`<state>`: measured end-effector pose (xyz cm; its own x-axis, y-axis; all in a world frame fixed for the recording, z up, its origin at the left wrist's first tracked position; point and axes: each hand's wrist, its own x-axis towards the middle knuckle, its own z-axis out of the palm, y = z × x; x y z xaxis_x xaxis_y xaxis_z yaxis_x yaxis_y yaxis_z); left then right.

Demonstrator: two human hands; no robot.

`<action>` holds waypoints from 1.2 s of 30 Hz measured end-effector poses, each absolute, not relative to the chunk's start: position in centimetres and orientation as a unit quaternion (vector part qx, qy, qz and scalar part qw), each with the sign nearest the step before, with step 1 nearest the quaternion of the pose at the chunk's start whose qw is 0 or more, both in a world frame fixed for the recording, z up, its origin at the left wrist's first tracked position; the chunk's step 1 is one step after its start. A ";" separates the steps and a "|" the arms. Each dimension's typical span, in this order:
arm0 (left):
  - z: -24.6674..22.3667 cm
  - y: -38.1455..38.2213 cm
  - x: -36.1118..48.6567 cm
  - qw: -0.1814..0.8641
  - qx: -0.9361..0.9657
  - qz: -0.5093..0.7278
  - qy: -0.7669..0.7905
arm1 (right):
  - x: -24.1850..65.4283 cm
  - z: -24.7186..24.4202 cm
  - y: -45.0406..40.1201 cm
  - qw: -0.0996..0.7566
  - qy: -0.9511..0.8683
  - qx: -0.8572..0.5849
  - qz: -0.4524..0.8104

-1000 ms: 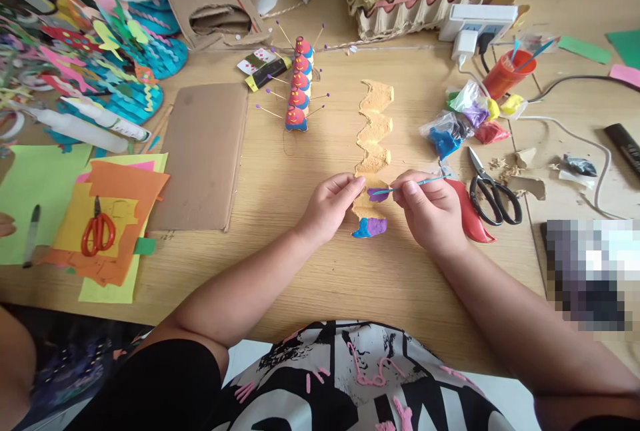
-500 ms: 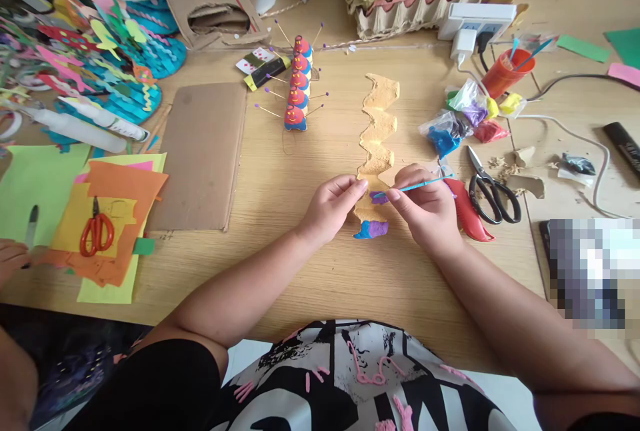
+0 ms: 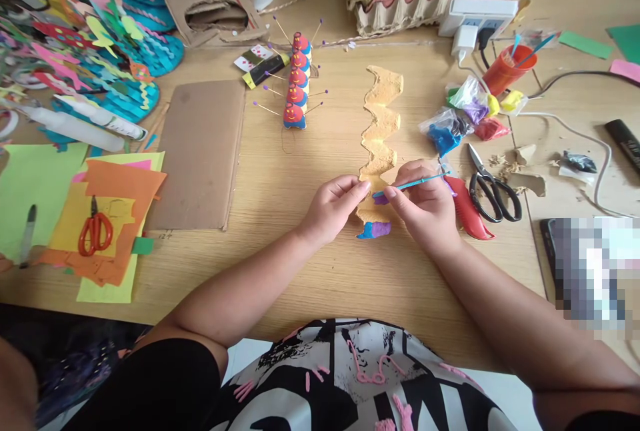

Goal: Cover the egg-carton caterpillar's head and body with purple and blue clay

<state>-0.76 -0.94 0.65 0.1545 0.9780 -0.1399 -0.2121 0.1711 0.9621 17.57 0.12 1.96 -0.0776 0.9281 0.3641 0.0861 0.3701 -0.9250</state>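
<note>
A yellowish egg-carton strip with scalloped edges lies lengthwise before me, its near end covered in blue and purple clay. My left hand pinches the strip's left edge between thumb and fingers. In my right hand is a thin blue tool, its left tip at a purple patch on the strip. Further back on the left stands a finished-looking row of red and blue cups with small faces and purple-tipped sticks.
Black-handled scissors, a red case and bagged clay are right of my hands. Cardboard and coloured paper with red scissors lie left. Egg trays and an orange cup stand behind.
The tool's left tip and my right thumb have shifted slightly over the purple patch. At the far left, another person's hand has drawn back from the grey pen.
</note>
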 end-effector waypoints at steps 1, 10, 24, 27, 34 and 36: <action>0.7 -1.0 -0.8 0.622 0.436 0.476 0.443 | 17.6 1.9 0.1 0.544 -0.625 -0.405 0.387; 1.1 -1.2 -0.7 0.610 0.454 0.470 0.449 | 17.4 1.7 -0.1 0.539 -0.594 -0.423 0.421; 1.3 -1.3 -0.8 0.603 0.476 0.461 0.444 | 17.0 2.0 -0.2 0.539 -0.541 -0.421 0.489; 1.2 -1.3 -0.7 0.605 0.474 0.463 0.442 | 17.1 1.9 -0.1 0.536 -0.551 -0.419 0.483; 0.7 -1.0 -0.5 0.641 0.409 0.482 0.435 | 17.1 1.5 0.3 0.575 -0.549 -0.383 0.470; 0.6 -0.9 -0.5 0.656 0.383 0.488 0.430 | 17.1 1.5 0.3 0.590 -0.556 -0.369 0.454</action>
